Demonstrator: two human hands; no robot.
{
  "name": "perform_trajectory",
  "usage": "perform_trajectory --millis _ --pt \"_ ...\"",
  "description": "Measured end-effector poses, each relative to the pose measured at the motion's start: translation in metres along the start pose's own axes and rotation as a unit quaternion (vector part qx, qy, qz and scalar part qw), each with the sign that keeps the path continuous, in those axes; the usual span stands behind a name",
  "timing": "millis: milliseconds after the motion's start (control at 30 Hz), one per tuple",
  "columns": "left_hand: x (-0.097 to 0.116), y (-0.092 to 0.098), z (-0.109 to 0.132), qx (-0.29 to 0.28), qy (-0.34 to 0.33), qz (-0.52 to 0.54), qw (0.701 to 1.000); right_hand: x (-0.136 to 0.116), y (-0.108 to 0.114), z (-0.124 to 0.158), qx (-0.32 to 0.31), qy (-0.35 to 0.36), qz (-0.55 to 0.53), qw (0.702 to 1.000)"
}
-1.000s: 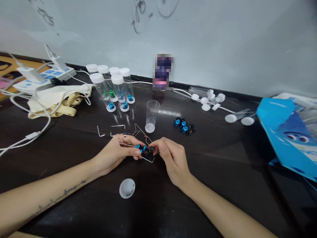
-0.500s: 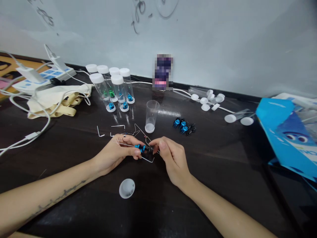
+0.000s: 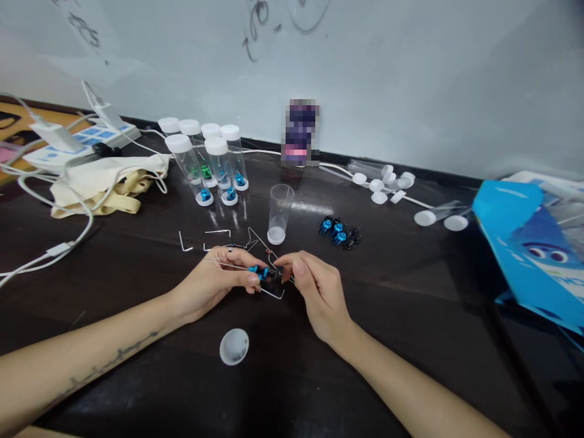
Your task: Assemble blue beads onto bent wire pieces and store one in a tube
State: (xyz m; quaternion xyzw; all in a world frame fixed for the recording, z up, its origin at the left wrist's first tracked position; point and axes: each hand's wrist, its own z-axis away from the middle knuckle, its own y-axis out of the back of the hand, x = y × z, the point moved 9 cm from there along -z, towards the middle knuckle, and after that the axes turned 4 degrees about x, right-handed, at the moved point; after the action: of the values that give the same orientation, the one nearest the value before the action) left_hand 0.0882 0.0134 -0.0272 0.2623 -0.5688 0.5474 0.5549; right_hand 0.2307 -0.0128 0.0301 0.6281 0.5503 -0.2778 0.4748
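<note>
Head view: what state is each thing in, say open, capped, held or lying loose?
left hand, fingers pinched on the small blue part.
right hand, fingers pinched on that part's other end.
clear tube, upright, uncapped.
six tubes, upright, capped, coloured parts inside.
white cap, lying loose on the table.
spare blue parts, loose in a heap.
far tube, lying on its side.

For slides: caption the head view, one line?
At a dark table, left hand and right hand pinch a small blue-and-black part with bent wire, near an open clear plastic vial.
</note>
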Motion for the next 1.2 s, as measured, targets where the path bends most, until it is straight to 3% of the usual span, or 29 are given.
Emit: perform_trajectory --millis 800,1200 --pt "-0.001 0.001 -0.001 0.002 0.002 -0.002 1.000 0.004 -0.003 0.000 -0.010 -0.012 0.020 1.000" --pt "0.000 0.003 0.000 0.009 -0.002 -0.007 1.000 0.008 -0.014 -0.001 -0.071 -0.026 0.081 0.994"
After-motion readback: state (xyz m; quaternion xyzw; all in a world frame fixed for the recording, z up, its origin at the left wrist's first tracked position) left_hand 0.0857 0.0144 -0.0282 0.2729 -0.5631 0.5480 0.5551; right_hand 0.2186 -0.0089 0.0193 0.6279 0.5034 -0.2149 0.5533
